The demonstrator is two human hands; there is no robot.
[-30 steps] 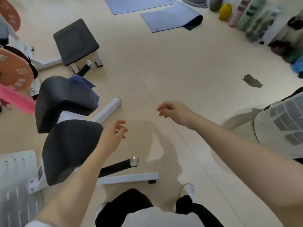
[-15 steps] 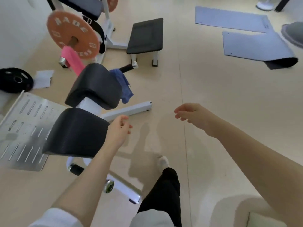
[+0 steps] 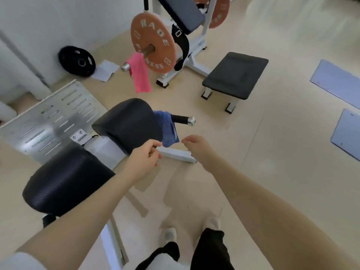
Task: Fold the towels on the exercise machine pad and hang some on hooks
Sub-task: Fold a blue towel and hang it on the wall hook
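A blue towel (image 3: 169,129) hangs crumpled off the right side of the far black machine pad (image 3: 129,121), by a black handle bar (image 3: 183,119). A pink towel (image 3: 139,74) hangs from the bar end beside the orange weight plate (image 3: 153,42). My left hand (image 3: 145,159) hovers at the pad's near right corner, fingers loosely curled, holding nothing. My right hand (image 3: 196,146) is just right of the blue towel's lower edge, fingers bent and apart, empty. A second black pad (image 3: 66,180) lies nearer, at my left.
A slotted metal footplate (image 3: 50,117) stands left of the pads. A black flat bench (image 3: 235,75) sits beyond on the right. A black weight plate (image 3: 77,61) leans on the wall beside a white paper (image 3: 105,70). Blue mats (image 3: 339,82) lie far right.
The view has swung left and closer to the machine. Both hands have moved toward the blue towel; the left now reaches the far pad's corner.
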